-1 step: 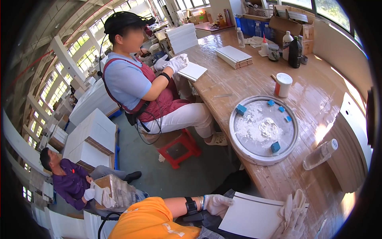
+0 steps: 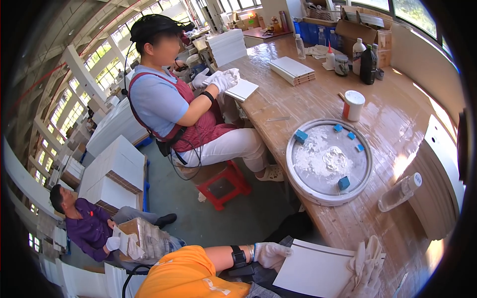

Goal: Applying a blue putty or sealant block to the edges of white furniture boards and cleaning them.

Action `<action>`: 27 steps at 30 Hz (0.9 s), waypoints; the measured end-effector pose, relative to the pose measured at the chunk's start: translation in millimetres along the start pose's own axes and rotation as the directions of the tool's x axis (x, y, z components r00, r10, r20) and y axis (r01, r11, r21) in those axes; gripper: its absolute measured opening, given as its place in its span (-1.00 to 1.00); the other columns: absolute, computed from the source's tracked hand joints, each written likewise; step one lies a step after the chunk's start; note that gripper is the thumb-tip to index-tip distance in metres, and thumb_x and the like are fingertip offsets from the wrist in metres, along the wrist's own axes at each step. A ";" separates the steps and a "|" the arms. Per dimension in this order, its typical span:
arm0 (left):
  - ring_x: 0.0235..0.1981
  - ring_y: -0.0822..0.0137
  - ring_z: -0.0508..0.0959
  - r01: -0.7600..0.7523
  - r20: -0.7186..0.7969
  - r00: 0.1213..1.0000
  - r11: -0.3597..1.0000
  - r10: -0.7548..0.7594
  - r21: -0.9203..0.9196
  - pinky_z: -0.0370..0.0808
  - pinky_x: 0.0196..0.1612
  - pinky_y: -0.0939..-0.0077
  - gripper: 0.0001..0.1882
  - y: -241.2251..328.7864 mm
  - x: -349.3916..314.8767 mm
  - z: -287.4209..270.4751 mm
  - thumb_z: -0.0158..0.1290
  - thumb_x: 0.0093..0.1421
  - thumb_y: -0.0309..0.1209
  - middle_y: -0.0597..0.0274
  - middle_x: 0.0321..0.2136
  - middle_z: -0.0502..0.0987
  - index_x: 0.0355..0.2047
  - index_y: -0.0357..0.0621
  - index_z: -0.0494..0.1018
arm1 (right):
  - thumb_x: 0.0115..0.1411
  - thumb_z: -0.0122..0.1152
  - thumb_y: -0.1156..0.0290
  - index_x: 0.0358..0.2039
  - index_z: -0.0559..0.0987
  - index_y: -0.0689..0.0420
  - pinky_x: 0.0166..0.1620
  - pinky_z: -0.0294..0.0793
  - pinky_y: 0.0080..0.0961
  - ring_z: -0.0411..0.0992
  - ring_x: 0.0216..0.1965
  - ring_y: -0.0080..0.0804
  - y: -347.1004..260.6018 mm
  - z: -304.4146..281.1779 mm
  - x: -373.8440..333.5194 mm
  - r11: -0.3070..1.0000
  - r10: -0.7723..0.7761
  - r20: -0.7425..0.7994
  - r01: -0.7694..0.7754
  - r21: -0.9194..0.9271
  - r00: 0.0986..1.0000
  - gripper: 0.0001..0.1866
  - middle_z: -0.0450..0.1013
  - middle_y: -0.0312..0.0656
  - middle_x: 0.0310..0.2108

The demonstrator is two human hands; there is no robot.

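Observation:
A white rectangular board (image 2: 314,268) with a thin dark line near its far edge lies at the near edge of the table. My left hand (image 2: 272,255), in a white knit glove, grips its left edge with the thumb on top. Across the board's right end lies my right hand (image 2: 365,270), also gloved, its thumb over the surface and its fingers reaching past the far corner. Whether anything small is under the right palm is hidden. Beyond the board stands a round grey tray (image 2: 318,171) with white paste (image 2: 335,160) and several blue sponge blocks (image 2: 344,183).
A white tub (image 2: 354,106) and a clear bottle (image 2: 399,192) flank the tray. Several bottles (image 2: 368,66) and a stack of boards (image 2: 292,71) stand farther back. One gloved co-worker (image 2: 164,99) sits at the table's left side; another person (image 2: 89,223) sits lower left.
My hands and the board stay in place. The co-worker at the table has moved their gloved hands slightly, and a white board shows between them.

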State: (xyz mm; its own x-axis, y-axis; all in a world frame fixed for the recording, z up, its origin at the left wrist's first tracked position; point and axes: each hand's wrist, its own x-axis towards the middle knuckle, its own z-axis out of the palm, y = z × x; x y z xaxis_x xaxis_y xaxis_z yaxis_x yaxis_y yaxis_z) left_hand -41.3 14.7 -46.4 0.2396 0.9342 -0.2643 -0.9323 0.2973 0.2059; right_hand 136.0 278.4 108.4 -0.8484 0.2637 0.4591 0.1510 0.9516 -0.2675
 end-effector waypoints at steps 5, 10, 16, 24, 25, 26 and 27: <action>0.14 0.10 0.39 -0.001 0.006 1.000 1.000 0.001 -0.016 0.33 0.13 -0.01 -0.24 1.3 2.1 7.1 0.10 0.14 -0.08 -0.01 0.13 0.36 0.25 -0.18 0.13 | 0.34 -0.12 0.36 0.23 0.19 0.27 0.09 0.47 -0.19 0.31 0.13 0.15 40.1 31.5 -35.6 0.996 -0.090 0.001 0.090 -0.008 0.996 -0.51 0.18 0.20 0.19; 0.11 0.12 0.42 -0.014 -0.009 1.000 1.000 0.014 -0.027 0.39 0.10 0.04 -0.25 0.8 -1.7 2.9 0.10 0.14 -0.10 -0.01 0.12 0.37 0.25 -0.19 0.13 | 0.32 -0.11 0.41 0.25 0.17 0.23 0.09 0.45 -0.21 0.33 0.11 0.11 -7.6 -6.7 -7.3 0.997 -0.031 0.031 0.033 -0.064 0.999 -0.50 0.23 0.15 0.17; 0.10 0.12 0.44 -0.008 -0.005 1.000 1.000 0.008 -0.019 0.42 0.07 0.05 -0.25 3.4 0.9 10.4 0.10 0.14 -0.11 -0.01 0.12 0.37 0.25 -0.19 0.13 | 0.27 -0.06 0.53 0.29 0.11 0.16 0.09 0.42 -0.26 0.39 0.08 0.03 -14.1 -19.1 -15.3 0.972 0.141 0.063 -0.126 -0.200 0.988 -0.44 0.35 0.04 0.12; 0.12 0.07 0.41 -0.009 0.012 1.000 0.999 0.010 -0.035 0.36 0.10 -0.03 -0.24 1.2 -0.9 7.5 0.11 0.14 -0.10 -0.02 0.13 0.36 0.25 -0.18 0.12 | 0.34 -0.27 0.50 0.19 0.29 0.22 0.28 0.15 -0.36 0.22 0.23 -0.03 49.7 40.5 -46.5 0.980 0.000 0.180 0.036 -0.197 0.984 -0.58 0.16 0.07 0.26; 0.12 0.07 0.41 -0.013 0.013 1.000 0.999 0.014 -0.043 0.37 0.10 -0.03 -0.25 0.8 -0.9 6.4 0.11 0.14 -0.11 -0.01 0.13 0.36 0.25 -0.17 0.12 | 0.34 -0.28 0.50 0.18 0.30 0.23 0.28 0.15 -0.35 0.21 0.24 -0.02 54.1 42.9 -52.0 0.981 0.015 0.191 0.023 -0.193 0.981 -0.59 0.16 0.08 0.25; 0.12 0.07 0.41 -0.016 0.013 1.000 0.999 0.017 -0.051 0.37 0.10 -0.03 -0.25 0.5 -0.9 5.1 0.11 0.14 -0.12 -0.01 0.13 0.35 0.26 -0.17 0.12 | 0.35 -0.29 0.49 0.18 0.30 0.24 0.29 0.14 -0.35 0.20 0.24 -0.02 53.7 42.4 -52.5 0.982 0.031 0.202 0.008 -0.189 0.979 -0.59 0.16 0.09 0.25; 0.12 0.07 0.41 -0.015 0.013 1.000 0.999 0.016 -0.051 0.37 0.10 -0.03 -0.25 0.5 -1.0 3.1 0.11 0.14 -0.12 -0.01 0.13 0.35 0.26 -0.17 0.12 | 0.35 -0.30 0.49 0.17 0.31 0.25 0.29 0.14 -0.34 0.19 0.25 -0.02 52.8 41.8 -52.1 0.983 0.046 0.213 -0.006 -0.184 0.976 -0.59 0.16 0.10 0.25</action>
State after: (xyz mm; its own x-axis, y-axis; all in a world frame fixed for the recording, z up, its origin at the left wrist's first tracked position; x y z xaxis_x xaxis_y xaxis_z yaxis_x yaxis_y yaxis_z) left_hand -41.1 14.5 -43.1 0.2280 0.9414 -0.2487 -0.9486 0.2723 0.1613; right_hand 167.0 308.4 34.9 -0.9291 0.2678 0.2549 0.2473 0.9627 -0.1098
